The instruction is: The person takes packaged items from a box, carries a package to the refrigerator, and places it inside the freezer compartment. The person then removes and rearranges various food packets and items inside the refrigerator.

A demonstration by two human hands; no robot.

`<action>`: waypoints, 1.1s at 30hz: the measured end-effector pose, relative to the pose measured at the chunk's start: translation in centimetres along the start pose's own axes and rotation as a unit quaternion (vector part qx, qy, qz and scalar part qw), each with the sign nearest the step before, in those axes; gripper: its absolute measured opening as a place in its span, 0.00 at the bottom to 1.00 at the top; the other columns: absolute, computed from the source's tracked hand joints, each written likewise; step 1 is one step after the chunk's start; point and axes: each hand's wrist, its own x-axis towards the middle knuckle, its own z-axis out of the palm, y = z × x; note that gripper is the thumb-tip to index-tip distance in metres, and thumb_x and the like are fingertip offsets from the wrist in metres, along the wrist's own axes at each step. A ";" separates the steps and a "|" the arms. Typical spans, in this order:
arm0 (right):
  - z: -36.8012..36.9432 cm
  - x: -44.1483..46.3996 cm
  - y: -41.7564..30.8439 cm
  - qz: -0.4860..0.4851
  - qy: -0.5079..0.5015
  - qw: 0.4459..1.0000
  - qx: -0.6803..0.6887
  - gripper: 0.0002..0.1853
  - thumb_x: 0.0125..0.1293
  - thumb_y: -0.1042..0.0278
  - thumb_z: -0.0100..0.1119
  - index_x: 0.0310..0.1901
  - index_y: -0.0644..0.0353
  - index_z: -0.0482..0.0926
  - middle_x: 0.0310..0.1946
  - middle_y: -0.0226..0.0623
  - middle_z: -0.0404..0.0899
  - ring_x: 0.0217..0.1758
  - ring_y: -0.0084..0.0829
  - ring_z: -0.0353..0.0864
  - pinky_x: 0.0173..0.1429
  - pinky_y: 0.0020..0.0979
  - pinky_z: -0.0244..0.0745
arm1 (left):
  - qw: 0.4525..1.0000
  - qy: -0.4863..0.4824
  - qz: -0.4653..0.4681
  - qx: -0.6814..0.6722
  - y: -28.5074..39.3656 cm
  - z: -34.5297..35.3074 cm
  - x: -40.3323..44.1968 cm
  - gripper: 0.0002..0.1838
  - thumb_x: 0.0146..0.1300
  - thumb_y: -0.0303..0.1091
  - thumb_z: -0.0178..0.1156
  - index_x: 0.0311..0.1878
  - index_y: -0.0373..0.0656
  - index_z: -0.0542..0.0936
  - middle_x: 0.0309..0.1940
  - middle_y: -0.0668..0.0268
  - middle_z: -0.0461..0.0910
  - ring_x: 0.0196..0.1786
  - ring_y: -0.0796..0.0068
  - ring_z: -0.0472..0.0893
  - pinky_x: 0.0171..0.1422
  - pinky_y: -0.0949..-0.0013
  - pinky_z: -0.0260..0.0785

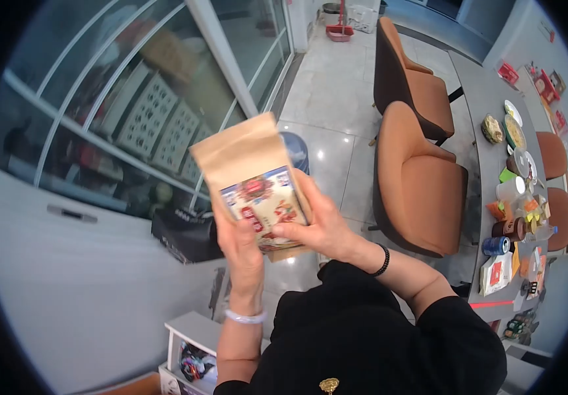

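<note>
- Bag (238,155): brown paper, with a colourful label (272,197) on its face; it is up in front of the person's body, over the floor (327,155), tilted with its plain end toward the glass door (132,99).
- Left hand (239,257): closed on the bag's left edge, near the label's lower part, thumb in front.
- Right hand (327,227): closed on the right edge, thumb lying across the label; the fingers behind are mostly hidden.
- Weight: probably light to moderate; the contents cannot be seen, so this is a guess.
- Stiffness: the labelled part looks fuller and should keep its shape; the plain end looks flatter and would likely fold or crease.
- Surface: plain paper should grip well; the label may be a little slicker.
- Fragility: paper can tear, and whatever is inside might crush, so a firm but gentle squeeze suits it.
- Best hold: both long edges at the filled part, thumbs in front, fingers supporting the back; the flat end alone would let it sag.
</note>
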 end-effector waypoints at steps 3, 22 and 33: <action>-5.4 2.0 2.6 0.205 0.062 0.936 0.280 0.33 0.54 0.71 0.67 0.59 0.68 0.62 0.49 0.39 0.74 0.50 0.24 0.76 0.56 0.27 0.72 | 0.984 -0.084 -0.095 -0.123 -2.4 3.8 4.8 0.38 0.70 0.54 0.43 0.70 0.33 0.48 0.67 0.56 0.56 0.67 0.67 0.60 0.68 0.66 0.53; -27.1 18.2 15.2 0.151 0.367 0.913 -0.096 0.34 0.54 0.70 0.68 0.60 0.70 0.63 0.47 0.40 0.75 0.51 0.28 0.74 0.55 0.28 0.71 | 0.888 -0.353 -0.253 -0.149 -19.4 21.8 32.8 0.43 0.65 0.61 0.46 0.71 0.39 0.47 0.67 0.51 0.56 0.66 0.58 0.63 0.64 0.57 0.61; -37.6 20.3 18.6 0.153 0.475 0.866 0.035 0.32 0.62 0.55 0.62 0.58 0.70 0.64 0.45 0.39 0.75 0.48 0.22 0.73 0.51 0.23 0.69 | 0.759 -0.480 -0.362 -0.250 -24.3 38.6 38.4 0.27 0.68 0.48 0.50 0.59 0.34 0.67 0.50 0.62 0.76 0.52 0.76 0.76 0.57 0.71 0.68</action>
